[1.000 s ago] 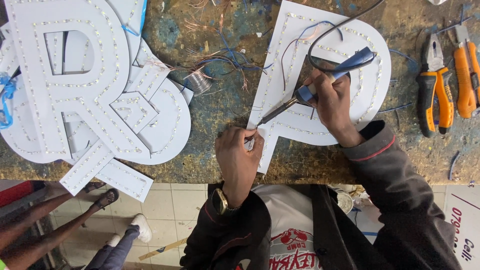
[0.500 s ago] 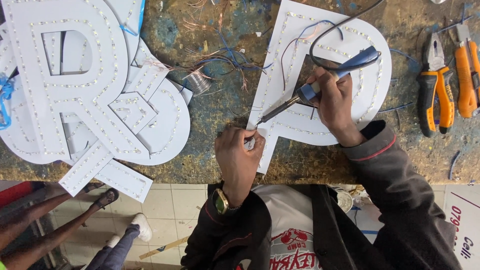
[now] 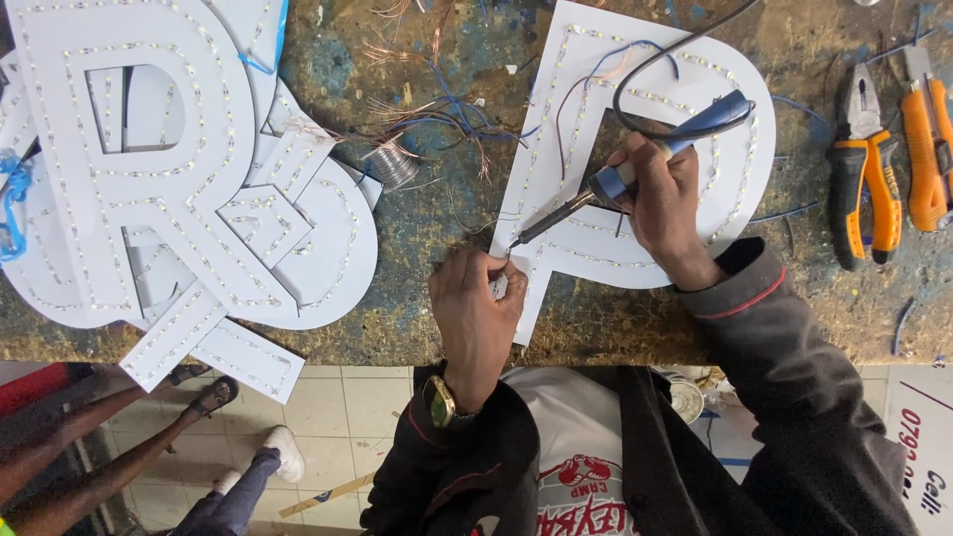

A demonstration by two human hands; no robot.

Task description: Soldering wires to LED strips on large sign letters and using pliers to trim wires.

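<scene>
While pinched shut on the lower corner of a flat white plastic letter (image 3: 635, 169), left hand (image 3: 475, 318) sits at the near bench edge, fingertips closed on something too small to tell. Just above that grip, right hand (image 3: 667, 199) wrapped tight round the blue handle of a soldering iron (image 3: 625, 179), thin metal tip slanting down to touch the letter right beside the left fingertips. One black cord looping up from the iron's handle over the letter. Rows of small LED dots and thin blue and red wires lining the letter's face.

Far left of both grips, a stack of more white dotted letters (image 3: 149, 179), several overlapping, exact count unclear. Between stack and letter, one small coil of solder wire (image 3: 395, 164) amid loose copper strands (image 3: 417, 109). Right of the right grip, one pair of orange-and-black pliers (image 3: 862, 169) and, beyond it, one orange knife (image 3: 928, 149).

Bench (image 3: 427, 238) rough, mottled, paint-stained. Below its edge, pale floor tiles (image 3: 318, 407).
</scene>
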